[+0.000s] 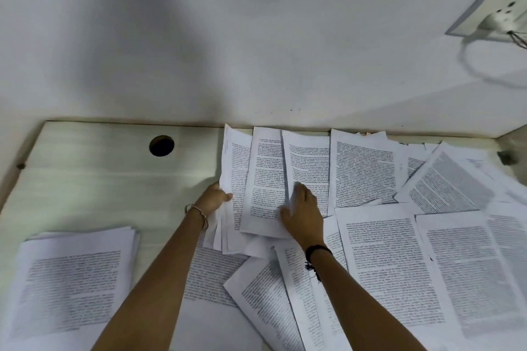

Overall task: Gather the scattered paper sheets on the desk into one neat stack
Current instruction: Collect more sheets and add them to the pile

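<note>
Printed white sheets lie scattered over the middle and right of the pale desk (94,177). My left hand (214,199) grips the left edge of a fanned bundle of sheets (263,185), thumb on top and fingers underneath. My right hand (302,212) lies with its fingers spread flat on that bundle, pressing on the sheets near their lower right. A gathered stack (71,276) rests at the desk's near left. More loose sheets (399,265) overlap one another to the right and under my forearms.
A round cable hole (161,145) is cut in the desk at the back left. White walls close the desk at the back and right. A wall socket (502,11) with a plug and a looping cable sits at the upper right.
</note>
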A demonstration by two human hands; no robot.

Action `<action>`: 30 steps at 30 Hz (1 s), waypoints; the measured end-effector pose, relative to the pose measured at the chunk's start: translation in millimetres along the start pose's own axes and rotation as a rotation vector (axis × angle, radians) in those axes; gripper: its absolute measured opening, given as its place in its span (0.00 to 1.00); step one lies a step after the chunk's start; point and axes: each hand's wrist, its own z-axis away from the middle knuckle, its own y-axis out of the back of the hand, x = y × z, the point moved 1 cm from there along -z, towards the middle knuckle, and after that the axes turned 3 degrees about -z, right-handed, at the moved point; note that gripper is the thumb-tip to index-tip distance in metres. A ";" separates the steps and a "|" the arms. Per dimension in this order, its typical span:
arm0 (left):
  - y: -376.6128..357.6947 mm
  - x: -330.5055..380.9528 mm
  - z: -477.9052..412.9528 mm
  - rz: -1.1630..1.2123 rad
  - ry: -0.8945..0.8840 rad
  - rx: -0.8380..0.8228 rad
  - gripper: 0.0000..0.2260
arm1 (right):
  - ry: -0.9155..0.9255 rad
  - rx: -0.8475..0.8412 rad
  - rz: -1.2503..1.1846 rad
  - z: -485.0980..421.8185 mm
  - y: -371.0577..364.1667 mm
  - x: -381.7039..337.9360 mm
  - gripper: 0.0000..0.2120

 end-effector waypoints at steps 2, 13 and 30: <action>-8.4 5.8 -4.7 -0.001 0.003 -0.033 0.20 | -0.006 0.001 0.055 -5.1 3.0 0.1 0.33; 7.3 -1.8 12.4 0.267 0.047 0.177 0.14 | 0.123 -0.059 -0.059 -18.6 -0.1 -46.0 0.19; -12.3 -34.6 21.6 0.414 0.099 0.208 0.12 | -0.144 -0.127 0.392 -17.6 -50.7 -86.7 0.37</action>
